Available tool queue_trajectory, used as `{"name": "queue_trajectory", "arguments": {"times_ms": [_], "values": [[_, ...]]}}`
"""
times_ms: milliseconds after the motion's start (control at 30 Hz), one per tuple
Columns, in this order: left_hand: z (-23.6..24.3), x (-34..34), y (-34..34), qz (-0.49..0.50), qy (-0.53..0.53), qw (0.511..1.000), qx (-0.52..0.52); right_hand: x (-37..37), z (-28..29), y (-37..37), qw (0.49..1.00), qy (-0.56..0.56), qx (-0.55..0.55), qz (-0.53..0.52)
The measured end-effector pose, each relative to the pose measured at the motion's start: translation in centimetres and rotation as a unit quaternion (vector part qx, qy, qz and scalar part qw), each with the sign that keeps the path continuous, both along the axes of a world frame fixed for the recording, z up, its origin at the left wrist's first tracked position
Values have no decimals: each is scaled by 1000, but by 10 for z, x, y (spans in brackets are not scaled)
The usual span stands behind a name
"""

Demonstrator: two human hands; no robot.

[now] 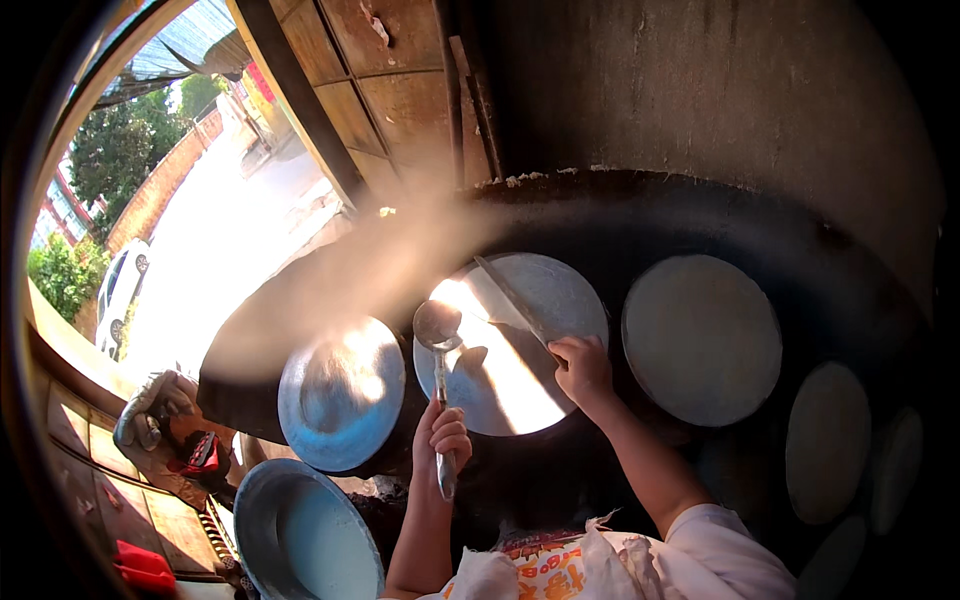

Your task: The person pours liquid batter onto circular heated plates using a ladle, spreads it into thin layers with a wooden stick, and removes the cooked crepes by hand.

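Note:
My left hand [447,438] is wrapped around the handle of a metal ladle [437,326], its round bowl pointing away from me. The ladle hangs over the left part of a round, pale flat disc [555,284], likely a griddle plate, half lit by sun. With closed fingers my right hand [584,372] grips the near end of a long, thin, flat blade [512,298], maybe a spatula. The blade slants up and left across the disc; I cannot tell whether it touches it.
Left stands a shiny round metal plate or lid [342,405]. More pale discs [702,340] are set in the dark curved stove [800,240]. A metal basin [250,530] of whitish liquid is at lower left, near a worn glove [150,425]. Steam drifts over the stove.

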State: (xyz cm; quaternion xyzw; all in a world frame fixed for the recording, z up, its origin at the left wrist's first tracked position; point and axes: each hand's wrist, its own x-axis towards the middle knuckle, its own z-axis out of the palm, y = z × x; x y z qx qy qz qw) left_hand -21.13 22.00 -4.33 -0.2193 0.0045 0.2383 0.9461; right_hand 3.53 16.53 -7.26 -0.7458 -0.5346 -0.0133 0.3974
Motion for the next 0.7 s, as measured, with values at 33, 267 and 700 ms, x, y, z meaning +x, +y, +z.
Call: {"name": "queue_trajectory", "arguments": {"times_ms": [33,267,700], "values": [[15,1,-12,25,-30,999,12,16,0,-9,1000,-15,-10,-24],[33,46,-52,78,-10,996,29,49,-12,30,993,6,-27,113],[55,48,-63,178,215,922,266,113,4,60,973,-19,-83,216]]}}
